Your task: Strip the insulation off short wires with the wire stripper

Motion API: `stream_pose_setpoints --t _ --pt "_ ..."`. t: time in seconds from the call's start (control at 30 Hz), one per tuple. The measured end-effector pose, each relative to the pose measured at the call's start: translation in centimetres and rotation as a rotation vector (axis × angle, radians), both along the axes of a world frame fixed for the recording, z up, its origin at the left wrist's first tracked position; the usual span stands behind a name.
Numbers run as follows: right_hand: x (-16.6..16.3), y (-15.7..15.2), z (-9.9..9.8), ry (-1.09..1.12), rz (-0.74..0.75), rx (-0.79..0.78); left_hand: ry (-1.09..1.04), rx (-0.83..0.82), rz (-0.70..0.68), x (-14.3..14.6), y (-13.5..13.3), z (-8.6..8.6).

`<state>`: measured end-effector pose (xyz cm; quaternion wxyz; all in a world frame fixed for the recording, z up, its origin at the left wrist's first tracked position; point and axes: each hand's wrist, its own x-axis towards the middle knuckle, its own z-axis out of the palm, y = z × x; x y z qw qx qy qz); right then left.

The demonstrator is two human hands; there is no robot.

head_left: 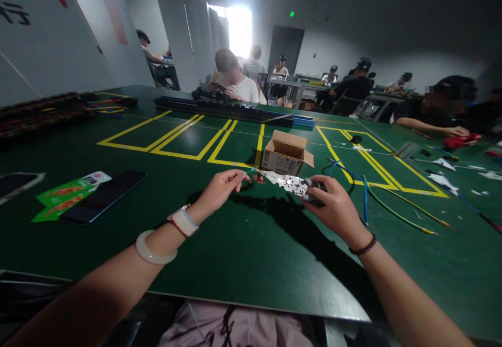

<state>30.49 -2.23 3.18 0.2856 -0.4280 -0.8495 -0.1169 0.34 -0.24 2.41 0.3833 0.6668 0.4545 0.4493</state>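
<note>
My right hand is closed round the dark handles of a silver wire-stripping tool, whose flat metal jaws point left. My left hand pinches a thin wire end with bare copper strands and holds it at the tool's jaw tip. Both hands hover just above the green table. An open cardboard box stands just behind the tool.
Blue, green and yellow wires lie to the right of my right hand. A dark phone and green packets lie at left. Long dark rails cross the table's back. Several people sit at the far tables; one person's arm rests at right.
</note>
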Motion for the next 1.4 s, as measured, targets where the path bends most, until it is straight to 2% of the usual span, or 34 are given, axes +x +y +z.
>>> stream_pose_setpoints --t 0.13,0.23,0.77,1.1,1.4 --pt "0.8 0.1 0.6 -0.107 0.01 0.099 0.192 0.072 -0.013 -0.6 -0.1 0.9" --pt "0.5 -0.2 0.7 -0.157 -0.024 0.135 0.254 0.136 -0.045 -0.7 -0.3 1.3" --pt "-0.4 -0.8 0.7 -0.191 -0.121 0.158 0.279 0.148 -0.074 -0.6 -0.3 0.8" --pt "-0.9 -0.9 0.6 -0.214 -0.144 0.293 0.323 0.097 -0.043 -0.2 -0.8 1.2" --pt "-1.0 -0.6 -0.1 -0.206 -0.158 0.23 0.343 0.11 -0.104 -0.5 -0.4 0.9"
